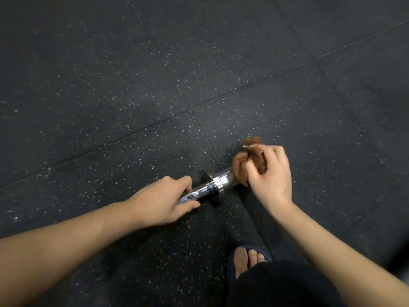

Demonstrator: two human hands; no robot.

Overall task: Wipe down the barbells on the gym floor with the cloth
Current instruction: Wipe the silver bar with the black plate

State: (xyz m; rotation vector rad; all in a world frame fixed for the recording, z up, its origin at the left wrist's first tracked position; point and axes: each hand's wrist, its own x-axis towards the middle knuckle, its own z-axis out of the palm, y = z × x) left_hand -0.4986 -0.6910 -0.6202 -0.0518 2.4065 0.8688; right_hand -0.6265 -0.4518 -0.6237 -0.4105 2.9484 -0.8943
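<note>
Looking down at dark rubber floor (pixel 110 85), pale-flecked, tiled, seams meeting just above centre.

Low in view: 1 chrome barbell (pixel 218 182), end portion only, down on the floor, angled from lower left up to the right. Narrow shaft at left, then a collar, then the thicker sleeve.

Left hand (pixel 161 202): wrapped round the narrow shaft just left of the collar, fingers curled over the top, thumb along the near side. Firm full grasp. Rest of the shaft hidden behind the hand.

Right hand (pixel 272 173): clutching a bunched brown cloth (pixel 240 165), fingers curled into the fabric, thumb pressing it from the near side. Cloth wrapped over the right end of the sleeve, touching the chrome and covering the tip. 1 loose corner poking up past the fingertips.

Both forearms bare, coming in from the 2 bottom corners.

Bottom, right of centre: 1 foot (pixel 245 260) in a dark slipper (pixel 231 269), toes exposed, near the barbell but apart from it, partly hidden by dark clothing (pixel 287 289).
</note>
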